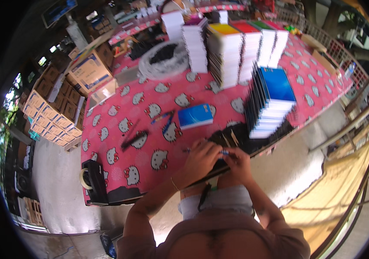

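— What do those hands have, over there at the near edge of the desk (150,149)?

— A slim object (224,152), with a bit of blue showing in the gap between them. It's mostly covered and blurred, so I can't tell what it is.

— And how are they gripping it?

— The left hand (205,156) is curled over it, knuckles up. The right hand (237,160) pinches it close by, thumb and fingers drawn together. The two are almost touching.

— What's that dark patch just beyond them?

— Some black material (220,137), flat along the edge. I can't make out what kind. A tall, leaning stack of blue-covered books (275,101) rises at its right.

— There's a single blue booklet (196,116) too.

— Yes, lying flat on the pink cloth with the cat heads, farther in than the hands. Some slim tools (167,123), blue and dark, lie just left of it.

— And at the back?

— More piles: a yellow-topped stack (227,52), with red, green and pink ones to its right. At the near left corner there's a black tape dispenser (96,181), and past that side of the desk, a heap of cardboard boxes (55,110).
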The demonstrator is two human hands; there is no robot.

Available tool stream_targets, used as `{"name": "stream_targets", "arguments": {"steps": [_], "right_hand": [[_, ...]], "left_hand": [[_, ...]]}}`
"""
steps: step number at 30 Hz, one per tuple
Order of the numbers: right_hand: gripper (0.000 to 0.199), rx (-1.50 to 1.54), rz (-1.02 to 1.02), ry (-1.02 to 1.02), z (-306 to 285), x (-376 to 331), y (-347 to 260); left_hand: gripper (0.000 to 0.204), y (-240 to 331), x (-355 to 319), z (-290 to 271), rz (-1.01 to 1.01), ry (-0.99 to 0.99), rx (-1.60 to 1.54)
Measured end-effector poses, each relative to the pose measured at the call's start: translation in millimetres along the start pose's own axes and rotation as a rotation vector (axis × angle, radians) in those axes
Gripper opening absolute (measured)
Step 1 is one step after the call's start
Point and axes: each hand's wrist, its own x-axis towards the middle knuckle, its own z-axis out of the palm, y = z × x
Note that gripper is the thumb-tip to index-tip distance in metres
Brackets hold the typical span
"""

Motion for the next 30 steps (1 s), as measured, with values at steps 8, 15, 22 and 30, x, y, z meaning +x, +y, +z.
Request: {"name": "stream_targets", "arguments": {"steps": [8, 15, 22, 30], "right_hand": [[0.026, 0.014, -0.038, 0.013, -2.0, 0.9, 8.0], [0.026, 0.054, -0.007, -0.046, -13.8, 5.0, -8.1], [0.023, -0.063, -0.079, -0.087, -19.2, 10.9, -33.7], [0.015, 0.026, 0.049, -0.178, -33.6, 15.4, -8.2]], "left_hand": [[0.016, -1.5, 3.8, 11.5, 0.007, 0.018, 0.014], [0.019, 3.2, 7.8, 7.0, 0.013, 0.046, -0.011], [0.024, 8.7, 6.1, -1.0, -0.007, 0.015, -0.023], [0.024, 8.1, 4.4, 1.7, 0.021, 0.054, -0.048]]}}
